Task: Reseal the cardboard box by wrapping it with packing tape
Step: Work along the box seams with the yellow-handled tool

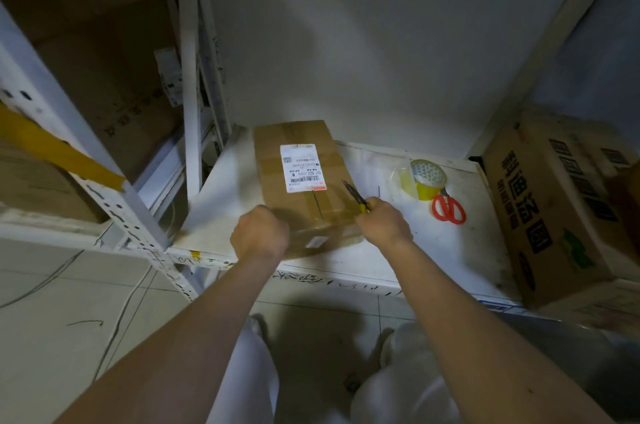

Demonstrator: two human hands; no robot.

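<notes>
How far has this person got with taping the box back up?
Barely begun, it seems. The cardboard box lies on the white shelf, carrying only what looks like old brown tape. In hand: the right hand holds a yellow utility knife beside the box, while the left hand rests on its near end. Left: the packing tape roll sits untouched beside red scissors.

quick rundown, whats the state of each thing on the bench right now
cardboard box: closed, flat on bench, label up
left hand: fist resting on box's near end
right hand: gripping utility knife, blade out over box's right edge
tape roll: lying untouched
scissors: closed, lying flat
</notes>
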